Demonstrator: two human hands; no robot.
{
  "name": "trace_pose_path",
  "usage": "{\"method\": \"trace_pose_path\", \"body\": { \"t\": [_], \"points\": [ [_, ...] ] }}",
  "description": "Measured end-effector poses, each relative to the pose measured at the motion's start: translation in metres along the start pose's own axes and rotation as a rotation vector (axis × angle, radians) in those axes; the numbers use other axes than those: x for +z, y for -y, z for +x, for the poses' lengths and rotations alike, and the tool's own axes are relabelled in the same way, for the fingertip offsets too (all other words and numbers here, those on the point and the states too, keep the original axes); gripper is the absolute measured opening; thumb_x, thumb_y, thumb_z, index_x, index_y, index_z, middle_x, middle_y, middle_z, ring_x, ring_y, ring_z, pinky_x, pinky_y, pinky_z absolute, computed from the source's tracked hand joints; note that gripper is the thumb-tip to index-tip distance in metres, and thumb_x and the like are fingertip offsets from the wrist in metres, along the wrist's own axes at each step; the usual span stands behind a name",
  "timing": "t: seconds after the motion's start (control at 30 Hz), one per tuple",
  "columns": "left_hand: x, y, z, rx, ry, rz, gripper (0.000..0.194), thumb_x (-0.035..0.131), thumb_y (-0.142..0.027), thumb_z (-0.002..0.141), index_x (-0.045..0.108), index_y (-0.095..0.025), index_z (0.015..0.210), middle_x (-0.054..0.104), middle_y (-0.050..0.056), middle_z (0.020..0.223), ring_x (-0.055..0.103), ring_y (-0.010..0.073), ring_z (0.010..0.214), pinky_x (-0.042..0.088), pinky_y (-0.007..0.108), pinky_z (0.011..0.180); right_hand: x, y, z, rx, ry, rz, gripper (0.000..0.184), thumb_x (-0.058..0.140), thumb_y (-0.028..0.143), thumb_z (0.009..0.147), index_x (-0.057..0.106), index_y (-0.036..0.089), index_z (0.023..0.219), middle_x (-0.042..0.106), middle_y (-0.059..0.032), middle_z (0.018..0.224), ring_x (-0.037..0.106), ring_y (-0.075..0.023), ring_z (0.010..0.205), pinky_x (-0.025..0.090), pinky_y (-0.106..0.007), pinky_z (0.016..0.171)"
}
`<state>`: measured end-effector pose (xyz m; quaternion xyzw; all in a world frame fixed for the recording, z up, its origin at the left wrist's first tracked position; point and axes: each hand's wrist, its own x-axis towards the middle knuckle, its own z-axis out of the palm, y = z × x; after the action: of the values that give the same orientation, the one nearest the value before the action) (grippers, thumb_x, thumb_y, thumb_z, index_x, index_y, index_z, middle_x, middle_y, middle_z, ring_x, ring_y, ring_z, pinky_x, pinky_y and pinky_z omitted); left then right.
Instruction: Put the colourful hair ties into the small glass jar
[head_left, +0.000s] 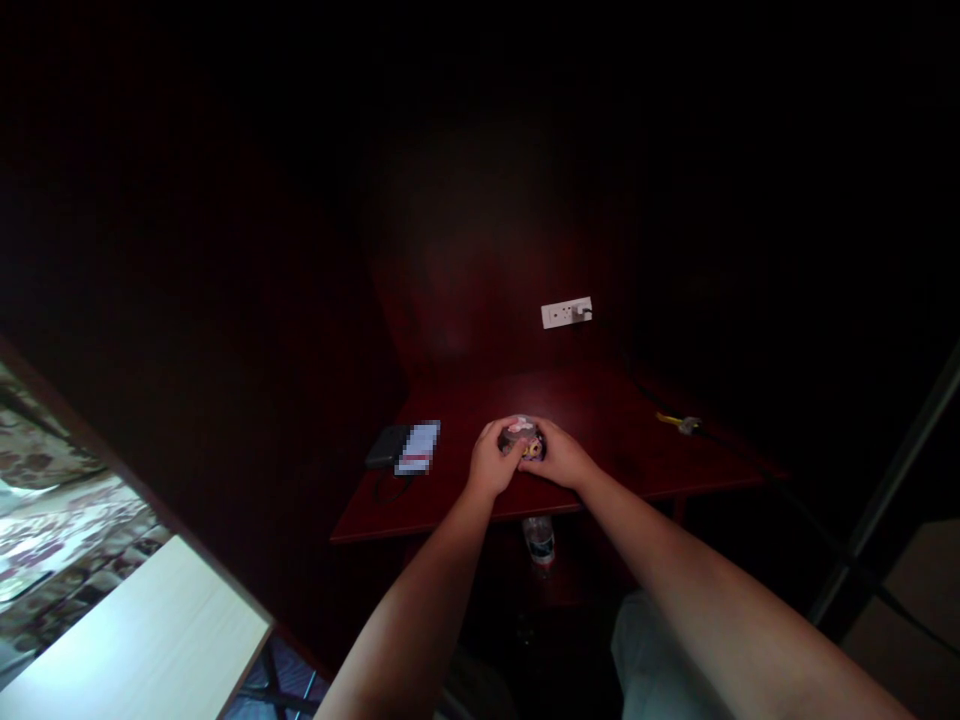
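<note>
Over the middle of a dark red desk point(480, 492), both my hands are closed around a small rounded object point(523, 427) with pinkish-white, yellow and purple patches. Its exact kind is too small and dim to tell. My left hand point(496, 458) wraps its left side, the thumb lying across the front. On the opposite side, my right hand point(561, 456) curls its fingers around it. Much of the object is hidden by my fingers.
Left on the desk lie a black flat case point(386, 447) and a pixelated pale rectangle point(418, 448). A white power strip point(567, 313) is on the back panel. A yellow-tipped cable point(679, 423) lies right. Below stands a clear plastic bottle point(539, 542); a pale table point(142, 640) is lower left.
</note>
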<state>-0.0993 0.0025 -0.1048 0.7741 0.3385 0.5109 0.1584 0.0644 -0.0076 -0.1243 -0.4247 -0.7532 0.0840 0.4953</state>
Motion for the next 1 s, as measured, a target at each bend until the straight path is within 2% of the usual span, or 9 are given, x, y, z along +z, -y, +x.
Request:
{"method": "trace_pose_path", "body": {
  "t": [0.4, 0.67, 0.9, 1.0],
  "points": [
    [-0.0005, -0.0056, 0.0007, 0.024, -0.03, 0.008, 0.029, 0.06, -0.022, 0.08, 0.06, -0.022, 0.109, 0.061, 0.006, 0.108, 0.057, 0.0184, 0.102, 0.045, 0.034, 0.092, 0.001, -0.0039, 0.0006, 0.007, 0.018, -0.025, 0.079, 0.078, 0.031, 0.058, 0.045, 0.018, 0.129, 0.056, -0.0122, 0.121, 0.056, -0.0263, 0.109, 0.044, -0.041, 0.096],
    [0.0029, 0.0025, 0.0, -0.056, -0.03, -0.039, 0.033, 0.061, -0.025, 0.079, 0.057, -0.021, 0.112, 0.063, 0.006, 0.11, 0.059, 0.0185, 0.1, 0.048, 0.033, 0.087, -0.0023, 0.003, 0.0006, 0.014, 0.022, -0.017, 0.076, 0.078, 0.029, 0.058, 0.048, 0.018, 0.127, 0.058, -0.0118, 0.119, 0.057, -0.0259, 0.108, 0.044, -0.04, 0.096],
    [0.0017, 0.0023, -0.0004, -0.048, -0.017, -0.034, 0.033, 0.062, -0.026, 0.079, 0.057, -0.022, 0.111, 0.063, 0.006, 0.11, 0.06, 0.0181, 0.099, 0.048, 0.032, 0.087, 0.0008, -0.0015, 0.0002, 0.082, 0.011, -0.008, 0.09, 0.079, 0.032, 0.056, 0.039, 0.014, 0.134, 0.053, -0.0165, 0.128, 0.054, -0.0289, 0.115, 0.042, -0.043, 0.099],
    [0.0012, 0.0016, -0.0004, -0.046, -0.02, -0.032, 0.032, 0.062, -0.026, 0.079, 0.058, -0.022, 0.111, 0.064, 0.006, 0.109, 0.06, 0.0185, 0.099, 0.048, 0.033, 0.087, 0.001, -0.0029, 0.0, 0.04, 0.019, 0.014, 0.085, 0.078, 0.03, 0.058, 0.041, 0.016, 0.133, 0.054, -0.0141, 0.127, 0.055, -0.0272, 0.114, 0.042, -0.042, 0.099]
  ]
}}
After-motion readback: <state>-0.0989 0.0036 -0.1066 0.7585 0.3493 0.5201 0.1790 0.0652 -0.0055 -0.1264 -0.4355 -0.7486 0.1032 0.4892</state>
